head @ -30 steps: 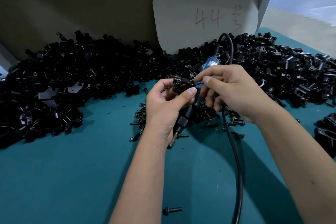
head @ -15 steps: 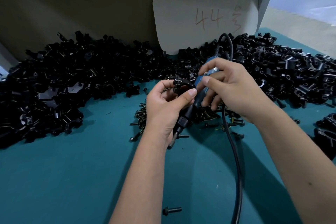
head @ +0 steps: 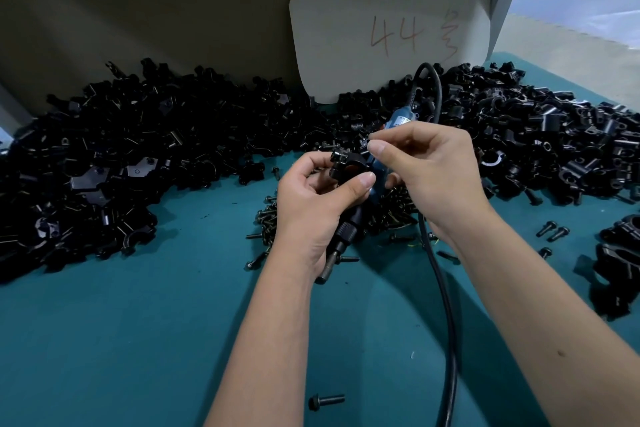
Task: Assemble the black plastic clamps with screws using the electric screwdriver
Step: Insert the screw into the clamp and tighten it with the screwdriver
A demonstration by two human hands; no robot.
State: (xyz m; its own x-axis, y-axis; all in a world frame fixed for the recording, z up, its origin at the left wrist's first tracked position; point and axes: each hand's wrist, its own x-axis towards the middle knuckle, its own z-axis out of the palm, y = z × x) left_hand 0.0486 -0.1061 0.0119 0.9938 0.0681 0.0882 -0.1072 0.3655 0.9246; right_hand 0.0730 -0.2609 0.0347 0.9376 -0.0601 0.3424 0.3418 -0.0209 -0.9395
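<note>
Partly hidden: left hand (head: 313, 204) grips clamp (head: 348, 166) | right hand (head: 429, 170) pinches something unclear

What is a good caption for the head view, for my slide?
Left hand holds a black clamp; right hand pinches a small part beside it, screwdriver underneath.

Your bench is a flat teal-covered table (head: 121, 340). Along its far edge lies a long heap of black plastic clamp pieces (head: 145, 156), a small pile of dark metal screws (head: 391, 208) sits mid-table, and one loose black flanged screw (head: 325, 401) lies nearest you.
</note>
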